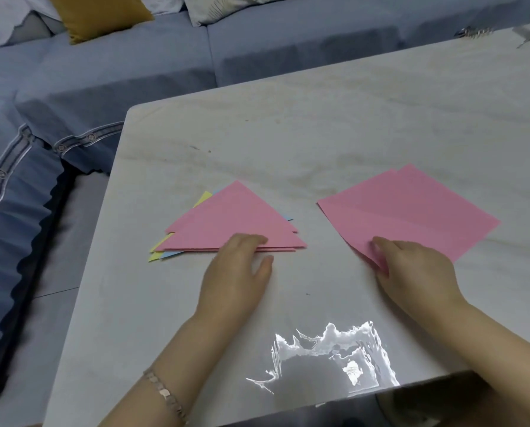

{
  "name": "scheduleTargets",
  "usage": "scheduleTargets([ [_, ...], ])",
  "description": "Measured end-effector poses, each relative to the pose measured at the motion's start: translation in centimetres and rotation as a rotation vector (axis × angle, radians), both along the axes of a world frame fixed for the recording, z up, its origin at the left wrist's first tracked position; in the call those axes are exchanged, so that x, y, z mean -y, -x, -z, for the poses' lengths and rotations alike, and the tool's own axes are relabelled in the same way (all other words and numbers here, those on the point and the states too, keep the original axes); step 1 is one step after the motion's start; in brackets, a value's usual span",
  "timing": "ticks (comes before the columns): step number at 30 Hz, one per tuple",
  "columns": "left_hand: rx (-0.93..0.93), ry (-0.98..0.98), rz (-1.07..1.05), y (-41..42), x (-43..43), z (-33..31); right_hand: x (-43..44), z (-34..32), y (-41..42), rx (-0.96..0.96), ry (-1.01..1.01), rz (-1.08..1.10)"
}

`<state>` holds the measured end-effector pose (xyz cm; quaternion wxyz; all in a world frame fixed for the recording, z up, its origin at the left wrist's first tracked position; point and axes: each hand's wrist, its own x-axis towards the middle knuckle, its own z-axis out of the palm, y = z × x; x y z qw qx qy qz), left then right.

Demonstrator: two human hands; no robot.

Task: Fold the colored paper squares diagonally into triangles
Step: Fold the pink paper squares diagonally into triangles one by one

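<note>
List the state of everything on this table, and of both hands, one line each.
pile of folded paper triangles: folded, lying flat, pink on top, yellow and blue edges showing beneath.
pink square paper sheets: unfolded, at least two slightly offset, near corner lifted.
left hand: fingers rest on the triangle pile's near edge.
right hand: pinches the squares' near corner.
white marble-look table: carries both piles.

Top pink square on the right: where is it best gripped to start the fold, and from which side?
Pinch its near corner, coming from the person's side. The top pink square lies flat as a diamond, so only that corner points at the person; the right hand pinches there.
</note>
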<state>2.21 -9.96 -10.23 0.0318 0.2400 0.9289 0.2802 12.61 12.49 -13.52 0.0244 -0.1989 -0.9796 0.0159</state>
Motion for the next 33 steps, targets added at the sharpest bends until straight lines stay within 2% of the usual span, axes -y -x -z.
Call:
scheduleTargets([
  [4, 0.249, -0.149, -0.035, -0.4, -0.9, -0.5, -0.1, 0.4, -0.6, -0.362, 0.134, -0.109],
  [7, 0.646, -0.428, -0.230, 0.4, -2.2, -1.7, 1.5, -0.8, -1.0, -0.542, 0.385, -0.125],
  [9, 0.994, -0.557, -0.312, 1.1, -3.1, -2.9, 2.5, -1.6, -1.2, -0.614, 0.515, -0.254],
  [10, 1.112, -0.584, -0.313, 1.7, -3.3, -3.3, 2.9, -1.9, -1.2, -0.619, 0.554, -0.350],
  [12, 1.204, -0.601, -0.311, 2.9, -3.2, -3.5, 3.0, -2.0, -1.3, -0.576, 0.630, -0.556],
  [14, 1.150, -0.499, -0.298, 4.2, -2.7, -3.6, 2.9, -2.1, -1.1, -0.475, 0.672, -0.688],
  [18, 1.010, -0.220, -0.234, 5.5, -1.4, -3.7, 2.8, -2.1, -0.7, -0.311, 0.693, -0.767],
  [21, 0.862, -0.078, -0.170, 5.0, -0.4, -3.2, 3.0, -2.4, -0.2, -0.196, 0.793, -0.636],
  [24, 0.791, 0.026, -0.153, 4.2, 0.4, -1.8, 3.4, -1.9, 0.1, -0.165, 0.834, -0.527],
  [27, 0.715, 0.048, -0.168, 3.8, 0.6, -0.6, 4.2, -1.7, 0.1, -0.122, 0.897, -0.550],
  [30, 0.591, 0.022, -0.107, 3.5, 0.3, -0.1, 4.6, -1.8, 0.3, -0.046, 1.010, -0.464],
  [33, 0.564, -0.101, -0.027, 2.9, 0.3, -0.1, 4.7, -1.9, 1.0, -0.182, 1.020, -0.346],
])
